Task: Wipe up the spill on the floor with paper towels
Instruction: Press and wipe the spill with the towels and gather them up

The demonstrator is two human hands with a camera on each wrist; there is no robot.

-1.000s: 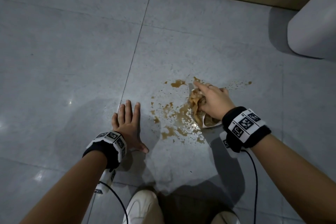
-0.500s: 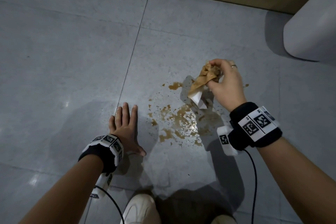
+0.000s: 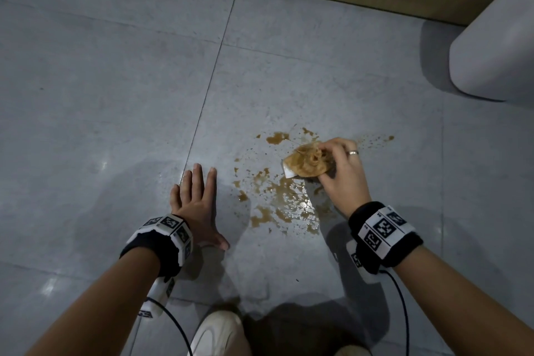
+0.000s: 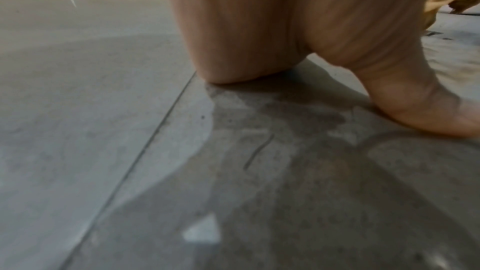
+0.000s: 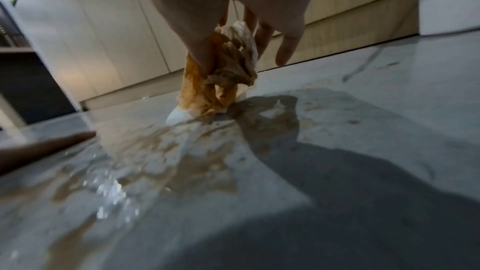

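Pinching the soaked paper towel [image 3: 306, 163], the right hand [image 3: 342, 170] makes the grip; the biggest spill [image 3: 284, 205] lies nearer to the person, left hand [image 3: 196, 205] flat beside it

Both forearms are bare. Each wrist carries a black fabric wristband [image 3: 161, 243] wrapped by a white strip printed with square black-and-white marker codes [image 3: 383, 227]. Under each wrist sits a small white camera module [image 3: 157, 296] with a thin black cable [image 3: 403, 306] trailing back. The right hand [image 3: 344, 170] wears a silver ring [image 3: 353, 152]. Behind the hands is a white shoe [image 3: 215, 332].
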